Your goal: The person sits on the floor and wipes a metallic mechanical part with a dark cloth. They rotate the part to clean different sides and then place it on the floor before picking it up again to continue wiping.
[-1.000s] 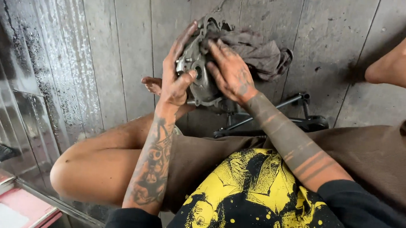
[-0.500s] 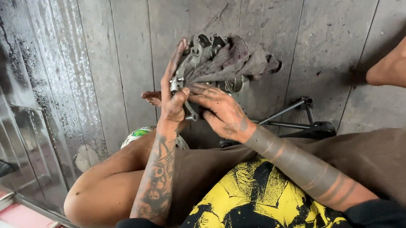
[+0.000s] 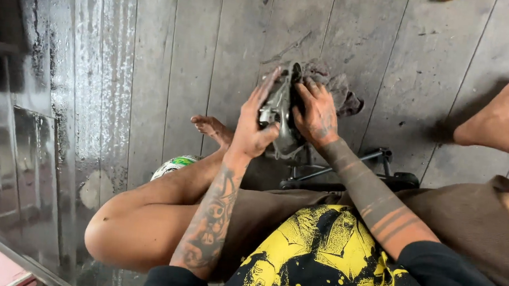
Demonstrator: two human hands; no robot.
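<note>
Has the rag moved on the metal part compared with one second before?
Yes. The rag lay on the far side of the metal part, then was pulled over it; now the right hand presses it there.

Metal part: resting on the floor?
No. Both the left hand and the right hand hold the metal part up off the floor, with a rag behind it.

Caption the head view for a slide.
Left hand holds a grimy metal engine cover while right hand presses a dirty rag against it.
</note>
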